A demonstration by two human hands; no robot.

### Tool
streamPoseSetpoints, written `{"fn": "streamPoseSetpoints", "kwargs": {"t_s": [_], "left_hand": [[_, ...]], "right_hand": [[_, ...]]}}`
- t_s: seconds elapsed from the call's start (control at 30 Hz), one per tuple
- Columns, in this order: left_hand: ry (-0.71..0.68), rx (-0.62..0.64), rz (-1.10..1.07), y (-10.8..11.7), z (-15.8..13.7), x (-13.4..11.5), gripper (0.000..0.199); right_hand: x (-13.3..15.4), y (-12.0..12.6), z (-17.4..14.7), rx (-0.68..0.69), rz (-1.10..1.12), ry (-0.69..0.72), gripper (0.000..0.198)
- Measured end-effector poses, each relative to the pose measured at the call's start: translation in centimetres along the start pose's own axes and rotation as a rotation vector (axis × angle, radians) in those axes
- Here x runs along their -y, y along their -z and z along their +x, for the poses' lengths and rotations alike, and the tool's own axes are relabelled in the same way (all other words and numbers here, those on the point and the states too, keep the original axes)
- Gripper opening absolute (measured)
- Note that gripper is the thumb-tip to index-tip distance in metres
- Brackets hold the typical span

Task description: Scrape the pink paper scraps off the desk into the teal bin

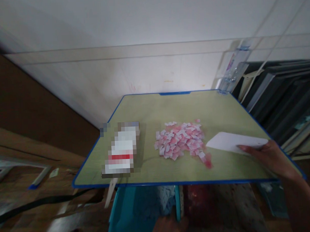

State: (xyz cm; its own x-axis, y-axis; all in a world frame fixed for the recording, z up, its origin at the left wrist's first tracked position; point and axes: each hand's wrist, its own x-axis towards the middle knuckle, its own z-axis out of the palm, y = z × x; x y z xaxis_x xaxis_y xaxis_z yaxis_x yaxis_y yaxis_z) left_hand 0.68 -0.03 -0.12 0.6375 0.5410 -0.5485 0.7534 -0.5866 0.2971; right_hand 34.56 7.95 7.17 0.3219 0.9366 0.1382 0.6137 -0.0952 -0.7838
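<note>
While its pointed end lies just beside the right side of a pile of small paper scraps (180, 140), the white card (228, 142) extends over the right half of the table (149, 109). The right hand (269, 157) pinches its far end, thumb on the near side; the fingers behind are mostly hidden. Whether the card's lower edge touches the tabletop, I cannot tell. The scraps, pink and white, lie loosely heaped near the middle, with a blurred red patch (208, 160) at their near right corner.

Below the near edge, the left hand (168, 228) is at the right rim of a teal bin (177, 204), which has pale pieces inside; dim and cut off by the frame, it does not show whether it grips.

I judge the step in hand to be setting the card against the pile. The next move seems to call for a flat, low edge and a light, steady push, since loose scraps could slip around the tip.

Farther out, a pixelated object (123, 148) lies on the table's left, a clear bottle (232, 71) stands at the far right corner, and dark panels (287, 86) lean beyond.
</note>
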Motion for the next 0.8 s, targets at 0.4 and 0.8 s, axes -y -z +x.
{"fn": "streamPoseSetpoints", "kwargs": {"t_s": [0.4,0.8], "left_hand": [[0.014,0.009,-0.016,-0.4,0.0,0.0,0.031],[0.011,-0.015,-0.079,-0.5,-0.2,0.1,0.033]], "right_hand": [[-0.7,-0.3,1.1,0.157,0.061,-0.044,0.029],[-1.5,1.3,-1.3,0.195,0.057,-0.07,0.031]]}}
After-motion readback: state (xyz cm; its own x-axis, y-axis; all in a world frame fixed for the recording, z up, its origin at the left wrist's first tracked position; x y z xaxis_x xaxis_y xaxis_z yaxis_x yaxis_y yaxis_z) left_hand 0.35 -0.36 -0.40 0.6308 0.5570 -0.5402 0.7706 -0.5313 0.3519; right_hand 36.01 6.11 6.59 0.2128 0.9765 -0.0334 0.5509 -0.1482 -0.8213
